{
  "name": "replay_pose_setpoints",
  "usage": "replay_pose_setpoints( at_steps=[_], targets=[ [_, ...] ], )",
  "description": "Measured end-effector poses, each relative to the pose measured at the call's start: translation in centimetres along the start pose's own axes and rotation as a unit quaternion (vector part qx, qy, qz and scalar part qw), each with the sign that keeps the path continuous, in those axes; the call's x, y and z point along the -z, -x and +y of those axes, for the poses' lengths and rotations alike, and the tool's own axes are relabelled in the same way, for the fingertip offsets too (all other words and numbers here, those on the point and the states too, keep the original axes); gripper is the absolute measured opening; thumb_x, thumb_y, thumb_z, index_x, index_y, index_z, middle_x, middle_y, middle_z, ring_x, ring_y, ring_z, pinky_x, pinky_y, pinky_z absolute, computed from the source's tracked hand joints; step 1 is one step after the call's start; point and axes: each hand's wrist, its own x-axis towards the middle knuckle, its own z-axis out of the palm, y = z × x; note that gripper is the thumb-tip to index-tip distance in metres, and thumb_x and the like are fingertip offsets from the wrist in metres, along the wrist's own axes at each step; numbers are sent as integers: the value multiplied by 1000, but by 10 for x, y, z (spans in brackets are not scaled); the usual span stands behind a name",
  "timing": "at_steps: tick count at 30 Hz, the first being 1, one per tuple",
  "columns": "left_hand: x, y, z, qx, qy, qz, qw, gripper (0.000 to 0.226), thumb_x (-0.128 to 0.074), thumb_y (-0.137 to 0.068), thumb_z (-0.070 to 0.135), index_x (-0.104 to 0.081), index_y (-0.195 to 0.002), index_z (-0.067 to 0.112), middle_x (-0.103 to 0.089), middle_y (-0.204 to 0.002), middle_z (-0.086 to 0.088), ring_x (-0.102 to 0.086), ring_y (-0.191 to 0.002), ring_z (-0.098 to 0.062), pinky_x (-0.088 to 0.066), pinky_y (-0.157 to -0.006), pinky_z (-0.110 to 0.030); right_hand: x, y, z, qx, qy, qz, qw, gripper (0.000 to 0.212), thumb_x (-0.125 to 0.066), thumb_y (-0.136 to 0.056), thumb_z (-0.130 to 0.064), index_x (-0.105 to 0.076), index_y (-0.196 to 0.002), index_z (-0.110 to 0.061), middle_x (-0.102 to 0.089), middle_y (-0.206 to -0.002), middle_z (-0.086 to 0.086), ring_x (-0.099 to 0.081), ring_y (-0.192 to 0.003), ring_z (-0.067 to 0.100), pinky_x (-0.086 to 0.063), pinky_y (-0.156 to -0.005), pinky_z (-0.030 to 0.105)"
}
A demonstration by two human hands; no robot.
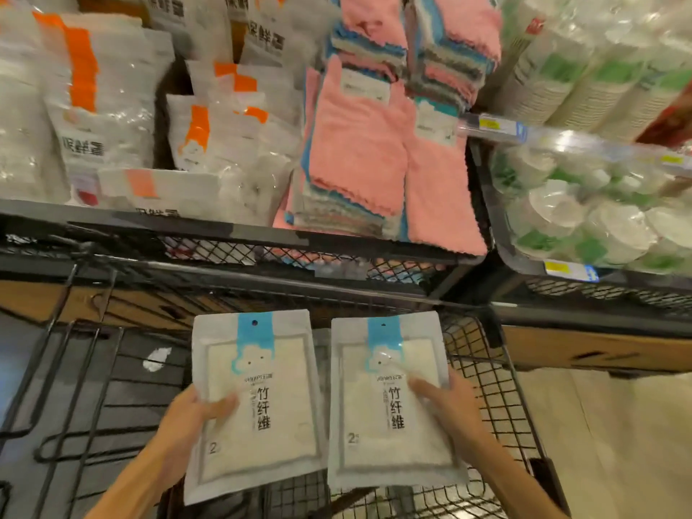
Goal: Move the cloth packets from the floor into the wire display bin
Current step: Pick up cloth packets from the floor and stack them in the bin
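I hold two white cloth packets with blue header strips and black lettering, side by side above a black wire display bin [498, 391]. My left hand [194, 413] grips the left packet [258, 398] at its left edge, thumb on its face. Gripping the right packet [393, 398] at its right edge is my right hand [445, 406], thumb lying across the front. Both packets are upright and face me. The inside of the bin is mostly hidden behind them.
Above, a black mesh shelf [224, 252] carries white bags with orange labels [112, 106] and stacks of pink cloths [374, 155]. Wrapped paper bowls [580, 215] fill a bin at right. A wire rack [75, 387] stands at lower left; beige floor [618, 443] at right.
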Motion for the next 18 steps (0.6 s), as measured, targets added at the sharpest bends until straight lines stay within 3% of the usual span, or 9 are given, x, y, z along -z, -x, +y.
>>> replay_pose_setpoints(
  at_steps=[3,6,10,18],
  targets=[
    [-2,-37,-25,5,-8,3,1000,33,-72,-84,-3,-66,-117,2,-76,-107,-20,-74,-97,-42,-55,-91,-61,-9,-30,25,4,27,-6,1000,28,-71,-94,-10,-62,-121,-12,-81,-100,6,-80,-87,29,-65,-73,51],
    [-3,-63,-51,19,-15,12,1000,33,-71,-85,-6,-69,-116,3,-77,-107,-19,-73,-99,-42,-53,-96,-62,-13,-57,48,4,36,-1,999,26,-71,-94,-9,-63,-118,-11,-81,-95,2,-80,-83,25,-64,-62,37],
    [-2,-84,-75,24,-28,9,999,35,-72,-85,-3,-69,-118,8,-76,-111,-16,-73,-102,-38,-54,-96,-59,-14,-89,81,-6,45,12,999,37,-73,-91,-9,-59,-126,-3,-80,-104,9,-79,-87,29,-65,-65,41],
    [-12,-121,-98,9,-39,-4,999,46,-74,-83,-1,-63,-127,7,-75,-117,-16,-72,-106,-39,-54,-97,-60,-18,-117,102,15,66,24,997,27,-71,-93,-7,-59,-116,-12,-77,-100,5,-79,-78,18,-62,-58,29]
  ],
)
